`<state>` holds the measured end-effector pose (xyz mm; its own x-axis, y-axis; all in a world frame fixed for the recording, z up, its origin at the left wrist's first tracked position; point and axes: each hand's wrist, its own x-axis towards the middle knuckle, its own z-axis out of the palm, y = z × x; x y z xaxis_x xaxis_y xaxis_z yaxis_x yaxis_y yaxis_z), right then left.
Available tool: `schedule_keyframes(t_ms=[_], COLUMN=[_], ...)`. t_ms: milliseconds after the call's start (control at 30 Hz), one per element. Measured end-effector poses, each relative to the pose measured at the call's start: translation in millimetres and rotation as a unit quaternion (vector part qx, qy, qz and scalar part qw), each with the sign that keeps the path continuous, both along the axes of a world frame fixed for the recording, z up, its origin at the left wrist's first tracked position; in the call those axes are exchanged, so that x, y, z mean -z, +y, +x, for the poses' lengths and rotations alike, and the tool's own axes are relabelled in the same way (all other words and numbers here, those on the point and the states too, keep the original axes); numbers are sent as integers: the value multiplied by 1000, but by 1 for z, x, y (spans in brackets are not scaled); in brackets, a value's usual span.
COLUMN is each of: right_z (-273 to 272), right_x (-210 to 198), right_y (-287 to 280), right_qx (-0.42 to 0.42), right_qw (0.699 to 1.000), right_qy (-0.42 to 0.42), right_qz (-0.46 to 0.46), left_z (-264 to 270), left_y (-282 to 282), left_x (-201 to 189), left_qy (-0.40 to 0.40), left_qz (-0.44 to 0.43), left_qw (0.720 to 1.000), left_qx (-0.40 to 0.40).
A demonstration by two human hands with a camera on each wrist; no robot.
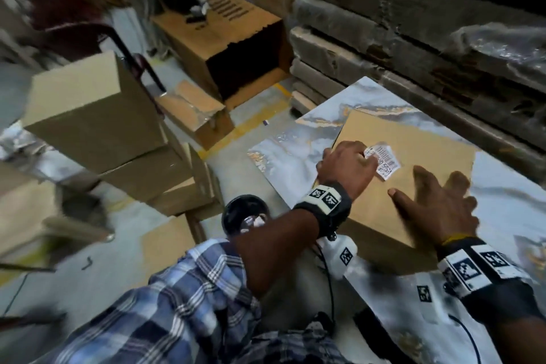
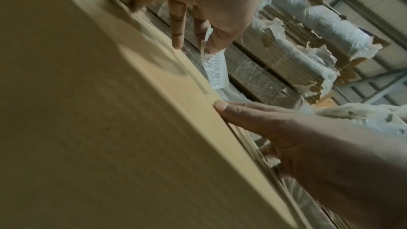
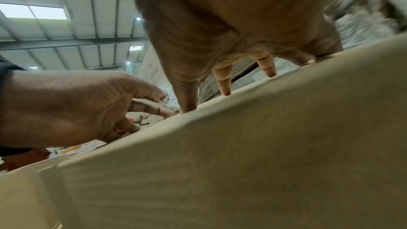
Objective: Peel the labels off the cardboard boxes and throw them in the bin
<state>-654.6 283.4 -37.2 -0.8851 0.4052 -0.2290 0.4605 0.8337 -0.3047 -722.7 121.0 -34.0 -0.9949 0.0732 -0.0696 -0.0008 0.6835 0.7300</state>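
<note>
A brown cardboard box (image 1: pixel 419 139) lies flat on a marble-patterned tabletop (image 1: pixel 283 162). On its top is a white barcode label (image 1: pixel 384 161), partly lifted. My left hand (image 1: pixel 370 156) pinches the label's near corner; the left wrist view shows the label (image 2: pixel 216 70) hanging from the pinching fingertips (image 2: pixel 211 44). To the label's right, my right hand (image 1: pixel 425 186) is open and presses flat on the box, fingers spread (image 3: pixel 224 83). A black round bin (image 1: pixel 245 216) with white scraps inside stands on the floor beside the table, below my left forearm.
Stacked cardboard boxes (image 1: pixel 88 115) fill the left side of the floor. An open box (image 1: pixel 224 38) lies farther back. Plastic-wrapped piles of flattened cardboard (image 1: pixel 413 38) stand behind the table. A black cable (image 1: pixel 328 275) hangs near the table edge.
</note>
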Motion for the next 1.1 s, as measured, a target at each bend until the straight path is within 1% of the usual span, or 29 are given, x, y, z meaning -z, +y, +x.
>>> schedule_keyframes(t_ms=[133,300,500,667,767,833,900,967,1100], right_z=[-21,-40,-45,-21,-6,-2,-1,-3,-13], right_x=[3,4,7,20,45,71,101,135,204], right_y=[-55,-149,-294,-425,-496,-540,-581,-618,-677], right_qx=[-76,-185,-312,-394,-434,-450,-458,-464,-484], right_qw=[997,983,950,919,898,888,881,875,862], right_qy=[0,-1,0,-33,-72,-93,-117,-132,-149], right_qz=[-5,-4,16,15,-2,-14,-26,-30,-15], left_z=[6,20,60,104,129,141,151,154,147], left_y=[-59,-161,-307,-432,-504,-549,-587,-620,-670], left_x=[2,11,28,46,73,98,127,158,223], left_qy=[0,4,39,27,12,12,4,-20,-70], left_qz=[-22,-15,30,18,14,19,18,14,24], left_qw=[997,984,954,923,911,905,901,899,890], left_qx=[-75,-178,-296,-384,-411,-426,-434,-436,-450])
